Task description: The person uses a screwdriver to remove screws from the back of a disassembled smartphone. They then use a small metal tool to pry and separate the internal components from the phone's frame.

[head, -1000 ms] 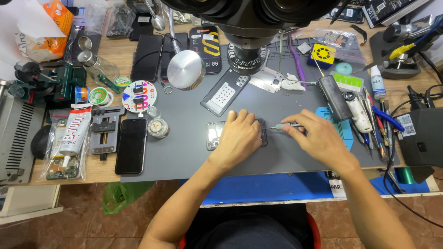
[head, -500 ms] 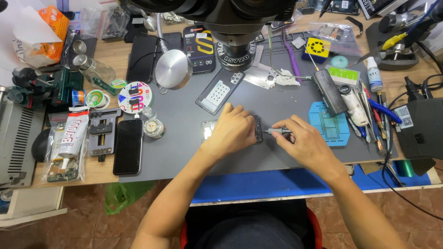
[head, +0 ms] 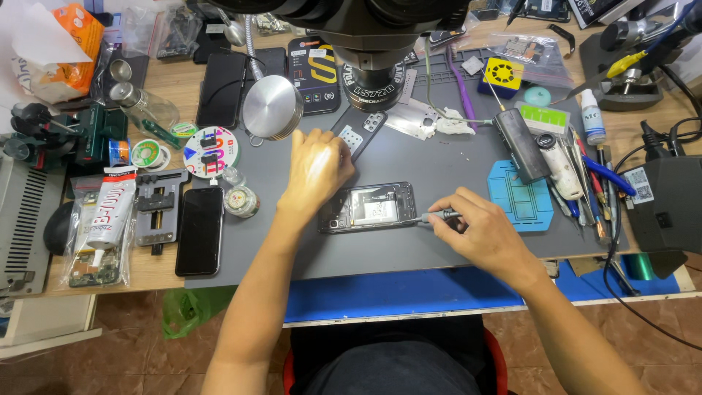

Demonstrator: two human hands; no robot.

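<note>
An opened phone [head: 369, 207] lies flat on the grey work mat [head: 409, 249], its insides showing. My right hand [head: 479, 234] grips a thin screwdriver [head: 431, 216] whose tip touches the phone's right end. My left hand [head: 316, 167] hovers above and to the left of the phone, fingers loosely bent, lit by a lamp, next to a small dark cover plate [head: 356, 132] with holes.
A microscope head [head: 373, 44] hangs over the mat's far edge. A round metal disc [head: 272, 107] stands at left, a black phone [head: 199, 230] lies beside a clamp jig [head: 156, 208]. A blue pad [head: 521, 196], tools and bottles crowd the right.
My left hand has lifted off the phone and moved up and left toward the cover plate. The phone is now uncovered. My right hand keeps the screwdriver at the phone's right end.
</note>
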